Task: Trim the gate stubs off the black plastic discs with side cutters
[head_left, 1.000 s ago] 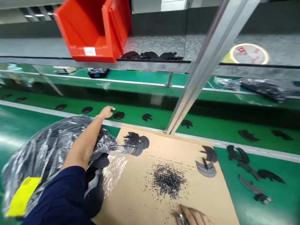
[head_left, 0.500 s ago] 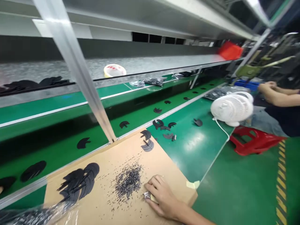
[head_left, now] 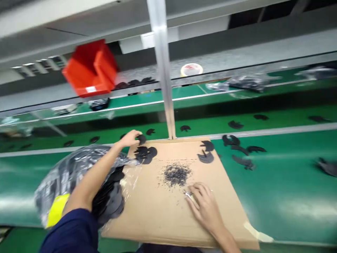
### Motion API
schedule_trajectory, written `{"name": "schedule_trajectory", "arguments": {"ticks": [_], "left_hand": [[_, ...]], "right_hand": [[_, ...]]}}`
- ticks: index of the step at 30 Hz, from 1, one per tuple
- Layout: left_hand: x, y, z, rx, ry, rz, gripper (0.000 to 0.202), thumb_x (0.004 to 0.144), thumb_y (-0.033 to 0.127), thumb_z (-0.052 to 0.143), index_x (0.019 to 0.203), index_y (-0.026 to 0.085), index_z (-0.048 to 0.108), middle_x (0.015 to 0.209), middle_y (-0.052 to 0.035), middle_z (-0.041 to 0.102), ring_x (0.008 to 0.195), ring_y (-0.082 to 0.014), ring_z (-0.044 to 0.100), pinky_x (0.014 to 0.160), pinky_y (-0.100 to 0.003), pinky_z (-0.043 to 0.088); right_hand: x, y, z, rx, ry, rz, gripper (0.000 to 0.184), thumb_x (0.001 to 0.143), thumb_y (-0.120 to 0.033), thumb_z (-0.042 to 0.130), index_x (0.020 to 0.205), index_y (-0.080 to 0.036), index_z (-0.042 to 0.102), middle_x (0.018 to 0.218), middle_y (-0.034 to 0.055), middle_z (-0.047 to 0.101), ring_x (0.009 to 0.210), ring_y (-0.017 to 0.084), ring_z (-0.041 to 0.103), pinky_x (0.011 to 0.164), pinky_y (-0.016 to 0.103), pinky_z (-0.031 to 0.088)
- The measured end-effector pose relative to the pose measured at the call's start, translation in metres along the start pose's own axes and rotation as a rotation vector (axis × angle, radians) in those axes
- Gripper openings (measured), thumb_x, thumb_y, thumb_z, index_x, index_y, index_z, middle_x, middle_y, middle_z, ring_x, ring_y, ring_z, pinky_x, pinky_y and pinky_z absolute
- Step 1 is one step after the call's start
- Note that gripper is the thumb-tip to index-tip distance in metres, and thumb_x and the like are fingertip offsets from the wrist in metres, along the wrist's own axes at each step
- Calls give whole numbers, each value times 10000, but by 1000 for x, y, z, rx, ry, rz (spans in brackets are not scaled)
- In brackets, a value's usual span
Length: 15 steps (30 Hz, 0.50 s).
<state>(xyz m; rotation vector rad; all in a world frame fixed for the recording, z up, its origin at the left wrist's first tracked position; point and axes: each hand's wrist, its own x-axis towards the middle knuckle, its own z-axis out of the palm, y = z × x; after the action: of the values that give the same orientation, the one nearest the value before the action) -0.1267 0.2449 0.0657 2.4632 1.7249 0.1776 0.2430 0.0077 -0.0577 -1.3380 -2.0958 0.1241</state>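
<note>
Left of centre, I see the left hand pinching a black part at the cardboard sheet's top edge; the right hand lies lower centre, fingers curled on a small shiny piece (blurred).

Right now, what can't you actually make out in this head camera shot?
- Small shiny thing under the right hand: fingers cover most of it, too small to identify.
- Black piece at the left hand: motion blur hides whether it is gripped or only touched.
- Contents of the plastic bag: glare and the left arm hide them.
- Label on the red bin: blurred.
- Dark granules on the cardboard sheet: too small to tell apart.
</note>
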Motion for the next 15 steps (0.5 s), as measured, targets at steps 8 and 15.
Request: {"name": "schedule_trajectory", "arguments": {"ticks": [8,15], "left_hand": [[2,1,65,-35,-221,120,274,985,336,686,1174,137,675,1214,-93,693,1098,-227,686,963,-447,597],[67,-8,76,68,-143,39,348,1001,336,661,1299,159,634,1369,-121,629,1225,-268,640,1038,-503,566]], "right_hand": [[-1,10,12,87,112,-4,216,1010,-329,570,1160,-210,670,1094,128,699,1097,303,654,922,473,584],[-9,-1,10,149,147,85,147,984,-225,594,1111,-224,668,1077,109,704,1088,295,661,914,475,593]]}}
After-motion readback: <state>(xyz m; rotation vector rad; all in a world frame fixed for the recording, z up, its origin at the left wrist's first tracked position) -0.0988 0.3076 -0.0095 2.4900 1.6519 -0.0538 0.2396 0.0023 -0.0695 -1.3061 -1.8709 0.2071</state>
